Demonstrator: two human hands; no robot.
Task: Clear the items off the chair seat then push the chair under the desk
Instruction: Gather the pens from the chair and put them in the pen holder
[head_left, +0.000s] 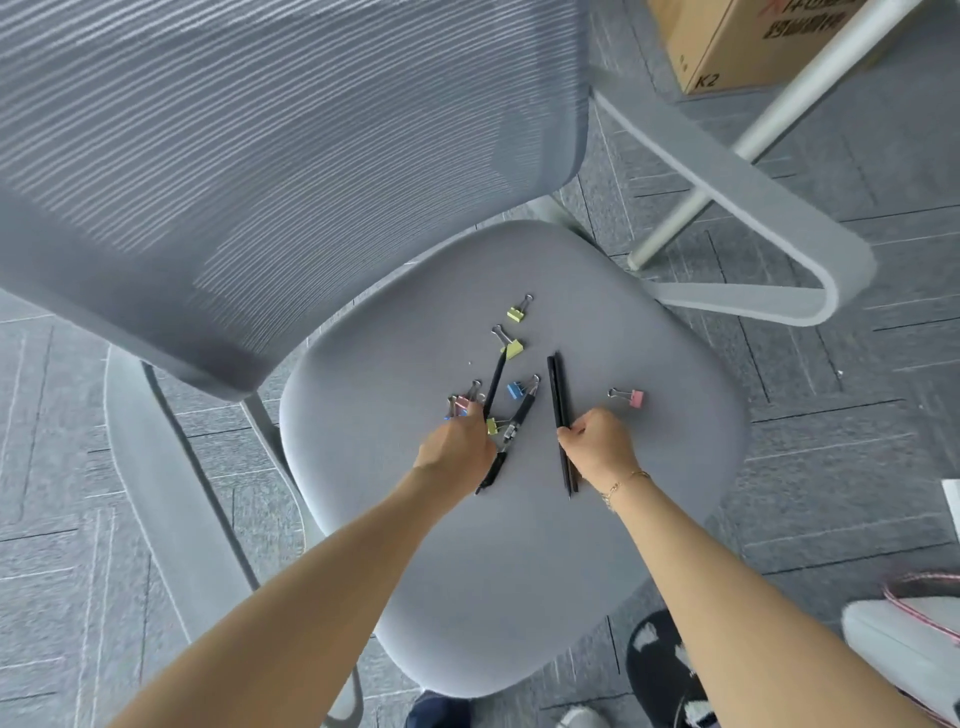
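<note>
The grey fabric chair seat (519, 545) fills the frame's centre, still littered. The right hand (597, 441) is closed around two black pencils (558, 395); the left hand (460, 441) pinches a black pen (496, 382) among coloured binder clips (516, 313), gathering.

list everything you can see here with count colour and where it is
chair seat: one, grey, centre
mesh backrest: one, grey, upper left
armrest: one clear at right, light grey
binder clips: about seven on the seat; two yellow at top, one blue, one pink alone at right, the rest bunched by the left hand
black pens: a pair side by side, plus two more near the left hand
cardboard box: one, brown, top right
desk leg: white, slanting, right
carpet floor: grey
left hand: grip closed on a pen
right hand: grip closed on the pen pair, gold bracelet at the wrist
</note>
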